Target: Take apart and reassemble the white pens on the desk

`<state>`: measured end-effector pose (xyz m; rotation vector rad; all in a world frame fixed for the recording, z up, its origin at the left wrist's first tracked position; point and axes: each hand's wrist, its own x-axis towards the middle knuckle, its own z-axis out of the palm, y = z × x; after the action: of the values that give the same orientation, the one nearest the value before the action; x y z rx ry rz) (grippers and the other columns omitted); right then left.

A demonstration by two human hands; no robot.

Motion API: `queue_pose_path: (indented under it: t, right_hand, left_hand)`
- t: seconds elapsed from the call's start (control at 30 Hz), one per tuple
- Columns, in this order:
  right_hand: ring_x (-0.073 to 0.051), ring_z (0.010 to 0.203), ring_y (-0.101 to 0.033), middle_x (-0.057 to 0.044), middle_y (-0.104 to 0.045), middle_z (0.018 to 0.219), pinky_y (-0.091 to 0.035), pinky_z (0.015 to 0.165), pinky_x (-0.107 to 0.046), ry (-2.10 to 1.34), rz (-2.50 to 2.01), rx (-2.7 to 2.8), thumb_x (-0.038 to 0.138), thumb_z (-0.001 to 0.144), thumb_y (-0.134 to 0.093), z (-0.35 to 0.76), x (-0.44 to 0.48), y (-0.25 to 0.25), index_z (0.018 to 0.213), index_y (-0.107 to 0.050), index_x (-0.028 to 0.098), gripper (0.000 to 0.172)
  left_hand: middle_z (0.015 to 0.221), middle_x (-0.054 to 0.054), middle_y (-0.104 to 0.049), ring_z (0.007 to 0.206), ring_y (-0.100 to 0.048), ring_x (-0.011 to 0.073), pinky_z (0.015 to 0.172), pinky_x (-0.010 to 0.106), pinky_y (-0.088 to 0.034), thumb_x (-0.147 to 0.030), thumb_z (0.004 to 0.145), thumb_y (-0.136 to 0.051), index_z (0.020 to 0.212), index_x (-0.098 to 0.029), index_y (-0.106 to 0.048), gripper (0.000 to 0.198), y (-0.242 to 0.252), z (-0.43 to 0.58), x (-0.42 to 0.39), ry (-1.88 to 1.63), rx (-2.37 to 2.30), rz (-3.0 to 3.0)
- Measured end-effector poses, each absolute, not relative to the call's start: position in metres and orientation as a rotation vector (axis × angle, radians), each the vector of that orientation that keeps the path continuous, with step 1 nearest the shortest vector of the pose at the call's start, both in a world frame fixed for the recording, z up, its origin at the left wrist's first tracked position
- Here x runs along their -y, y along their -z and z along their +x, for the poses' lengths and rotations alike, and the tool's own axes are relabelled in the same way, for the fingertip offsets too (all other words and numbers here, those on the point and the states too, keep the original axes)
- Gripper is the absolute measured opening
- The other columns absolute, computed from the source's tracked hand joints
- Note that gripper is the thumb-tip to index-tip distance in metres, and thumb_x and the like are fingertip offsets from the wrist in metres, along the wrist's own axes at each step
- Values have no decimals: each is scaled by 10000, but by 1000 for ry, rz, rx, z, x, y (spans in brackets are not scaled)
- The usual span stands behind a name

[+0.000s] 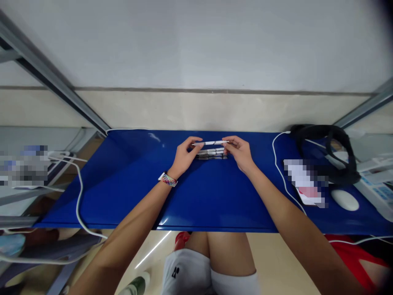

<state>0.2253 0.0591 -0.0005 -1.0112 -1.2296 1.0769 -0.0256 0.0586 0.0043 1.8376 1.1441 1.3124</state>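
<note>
Between my two hands a white pen [213,143] with dark markings is held level by its ends. My left hand [186,153] pinches its left end between thumb and fingers. At the other end, the thumb and fingers of my right hand [240,151] close on the pen. Just below it, several more pens [211,154] lie side by side in a stack on the blue table [211,196]. Their ends are partly hidden by my fingers.
On the right are a black headset [346,155], a phone-like flat device [307,184] with a blurred screen, and a white mouse [345,199]. A white cable [278,164] runs beside them; another cable [80,196] crosses the left side. A wall [211,110] stands behind.
</note>
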Motion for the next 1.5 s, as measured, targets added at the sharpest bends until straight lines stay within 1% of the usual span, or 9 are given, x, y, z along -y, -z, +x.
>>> queue_pose_path:
  t: [0.1,0.17,0.27,0.47,0.57,0.67,0.83,1.13,1.5]
  right_hand:
    - [-175,638,-655,12,-728,749,-534,649,-346,-1083,-999,1207,439,786,-921,226,-60,1,994,-811,252,300]
    - [-175,633,-654,10,-731,751,-530,632,-343,-1077,-998,1208,441,787,-924,226,-60,1,991,-813,255,297]
    - [-175,633,-657,9,-734,754,-534,624,-342,-1069,-991,1217,451,797,-920,227,-61,1,996,-814,259,295]
    - [-169,634,-658,2,-759,782,-549,627,-338,-1073,-994,1188,433,785,-916,228,-62,1,993,-814,250,296]
    - [-173,656,-679,7,-755,771,-569,659,-344,-1065,-978,1198,427,791,-918,228,-61,0,997,-821,253,286]
    - [-184,689,-706,4,-761,784,-599,706,-364,-1070,-958,1233,443,803,-917,227,-60,-1,1006,-828,259,288]
    - [-186,695,-712,12,-737,739,-608,711,-363,-1052,-927,1200,422,798,-931,227,-59,-4,992,-835,265,268]
    - [-162,681,-690,-12,-776,850,-580,680,-340,-1162,-929,1023,356,791,-874,237,-60,-8,974,-845,273,202]
    - [-151,662,-692,-7,-768,834,-568,657,-314,-1066,-993,963,343,767,-848,242,-65,-5,978,-824,255,230]
  left_hand:
    - [1163,54,-797,967,-717,212,925,357,-554,-393,994,-772,1225,-248,-775,272,-4,-26,-60,-1326,-1083,1851]
    - [1093,56,-798,921,-709,208,879,351,-550,-413,1020,-737,1120,-238,-800,212,-4,-25,-61,-1337,-1080,1808]
    - [843,36,-722,774,-653,187,755,325,-508,-506,1057,-676,961,-217,-807,332,-4,-23,-63,-1349,-1132,1702]
    - [810,-6,-682,714,-605,159,694,289,-456,-433,903,-874,1151,-241,-766,332,-2,-26,-68,-1368,-1014,1592]
    - [769,11,-689,695,-600,155,701,295,-462,-498,951,-815,889,-208,-749,304,-2,-27,-70,-1374,-1028,1573]
    - [616,11,-608,622,-568,150,688,305,-460,-617,1026,-686,623,-205,-635,579,-2,-28,-70,-1355,-1076,1553]
    - [486,15,-518,564,-576,150,676,310,-473,-700,1055,-594,470,-220,-513,761,-1,-29,-71,-1366,-1168,1483]
    - [770,12,-715,657,-701,144,672,283,-579,-512,856,-893,873,-205,-781,327,0,-29,-74,-1407,-1022,1282]
    - [860,35,-765,746,-733,158,729,301,-613,-386,842,-907,1045,-212,-807,286,-2,-30,-71,-1404,-978,1278]
